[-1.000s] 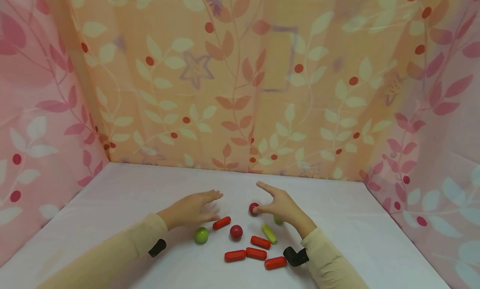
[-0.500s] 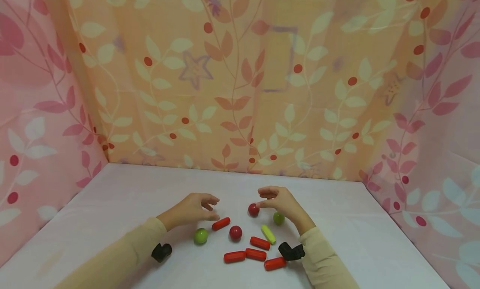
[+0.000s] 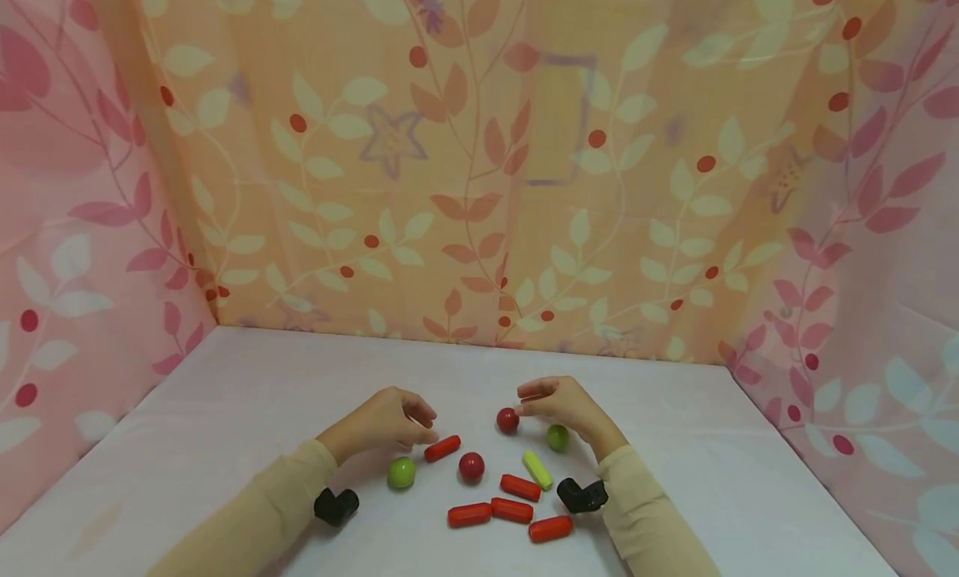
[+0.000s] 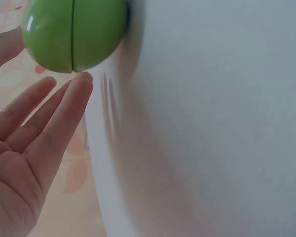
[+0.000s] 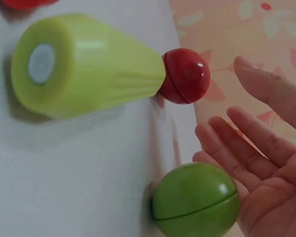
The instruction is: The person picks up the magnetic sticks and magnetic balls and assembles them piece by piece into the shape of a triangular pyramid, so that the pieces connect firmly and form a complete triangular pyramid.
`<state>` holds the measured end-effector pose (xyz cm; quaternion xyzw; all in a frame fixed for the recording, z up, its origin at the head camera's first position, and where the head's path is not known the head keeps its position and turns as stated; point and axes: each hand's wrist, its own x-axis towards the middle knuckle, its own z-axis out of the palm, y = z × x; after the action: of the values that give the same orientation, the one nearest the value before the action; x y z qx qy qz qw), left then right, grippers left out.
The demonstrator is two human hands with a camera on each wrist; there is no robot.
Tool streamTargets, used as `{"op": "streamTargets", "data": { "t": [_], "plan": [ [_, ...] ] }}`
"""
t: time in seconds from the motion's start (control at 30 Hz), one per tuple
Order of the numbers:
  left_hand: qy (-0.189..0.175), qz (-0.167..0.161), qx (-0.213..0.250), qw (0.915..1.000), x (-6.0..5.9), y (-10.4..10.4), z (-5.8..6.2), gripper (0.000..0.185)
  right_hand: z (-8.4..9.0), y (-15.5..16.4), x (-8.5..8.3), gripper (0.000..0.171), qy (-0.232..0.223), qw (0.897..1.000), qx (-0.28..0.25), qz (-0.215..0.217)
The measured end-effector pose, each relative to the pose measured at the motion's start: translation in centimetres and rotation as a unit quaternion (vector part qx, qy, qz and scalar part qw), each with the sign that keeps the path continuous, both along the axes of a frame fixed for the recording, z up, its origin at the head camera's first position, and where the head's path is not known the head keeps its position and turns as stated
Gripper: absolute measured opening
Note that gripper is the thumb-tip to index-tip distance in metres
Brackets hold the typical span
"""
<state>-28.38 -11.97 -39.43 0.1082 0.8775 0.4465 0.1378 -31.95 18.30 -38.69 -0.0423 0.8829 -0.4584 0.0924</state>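
Progress: nothing is lifted or grouped; every toy piece lies loose on the tabletop point(image 3: 225, 369), gathered toward the middle of its near edge. By the look of it, the handling has not yet begun.
Left hand point(image 3: 382, 421): hovers low over the tabletop, left of the cluster, fingers loosely curled. It grips nothing. In the left wrist view its fingers point(image 4: 49, 123) lie nearly straight, tips just beside the left green ball point(image 3: 401, 473), with no plain contact.
Right hand point(image 3: 565, 404): relaxed, fingers bent, holding nothing. Its fingertips sit just beside the small red ball point(image 3: 508, 420); whether they touch cannot be told.
Right green ball point(image 3: 558, 437): on the tabletop under the right palm; the right wrist view shows it close to the palm, not held.
Yellow-green cylinder point(image 3: 537, 469): lying on its side, near the right wrist.
Larger red ball point(image 3: 471, 466): middle of the cluster, apart from both hands.
Red cylinders: one point(image 3: 442, 448) just beside the left hand; four more point(image 3: 512, 508) nearest the near edge.
Surround: patterned cloth point(image 3: 479, 161) along the far and side edges.
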Motion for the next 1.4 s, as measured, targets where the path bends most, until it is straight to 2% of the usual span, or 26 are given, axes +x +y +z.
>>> {"op": "streamTargets", "data": {
  "t": [0.13,0.47,1.1,1.4],
  "plan": [
    [-0.022,0.004,-0.005,0.9997,0.0,0.0,-0.3,0.035,-0.2,0.0,-0.4,0.041,-0.011,1.000,-0.003,0.009],
    [-0.047,0.008,-0.015,0.9987,0.0,0.1,-0.8,0.031,-0.4,-0.4,-0.9,0.042,-0.043,0.998,-0.037,0.033],
    [-0.039,0.009,-0.032,0.9987,0.3,0.9,-0.6,0.019,-0.3,-0.9,-0.6,0.027,-0.043,0.998,-0.003,0.040],
    [-0.029,0.003,-0.038,0.9989,0.1,1.1,-0.8,0.012,-0.4,-0.9,-0.6,0.025,-0.040,0.998,-0.020,0.032]
  ]
}}
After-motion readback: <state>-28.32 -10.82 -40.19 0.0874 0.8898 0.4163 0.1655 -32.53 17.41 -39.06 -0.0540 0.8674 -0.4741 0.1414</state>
